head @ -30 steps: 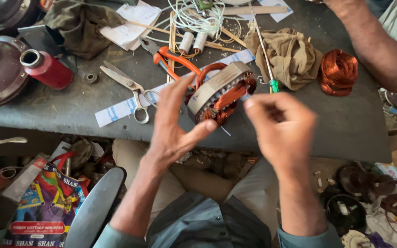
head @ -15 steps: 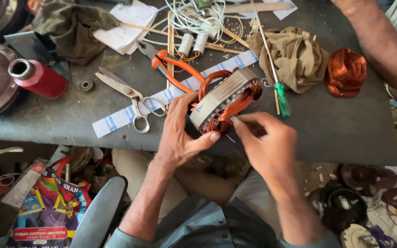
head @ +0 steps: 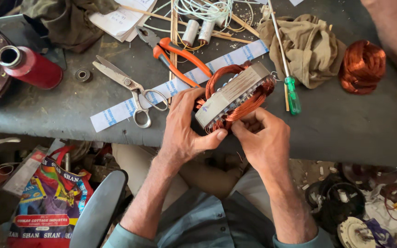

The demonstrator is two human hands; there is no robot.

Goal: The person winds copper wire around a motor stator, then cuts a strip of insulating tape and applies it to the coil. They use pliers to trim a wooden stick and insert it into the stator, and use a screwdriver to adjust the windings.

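A: Where is the motor core right now?

B: It sits at the near edge of the grey workbench, tilted on its side, between the person's two hands. The left hand cups it from the left, fingers wrapped behind and thumb pressed to its near corner, so that hand is closed around it. The right hand is bunched at the near right side, fingertips pinched together against the copper winding; whether a loose wire end is between them cannot be told.

A: How far along does the winding look?

B: Copper coils already bulge from both faces of the core, so much of the wire seems to be in. The hands at the coil suggest that tucking or tying is left. No lacing or sleeving shows on it.

A: What lies around it?

B: Scissors and orange-handled pliers to the left, a green-handled screwdriver just right, a spare copper coil far right beside a tan rag, and a red cylinder far left.
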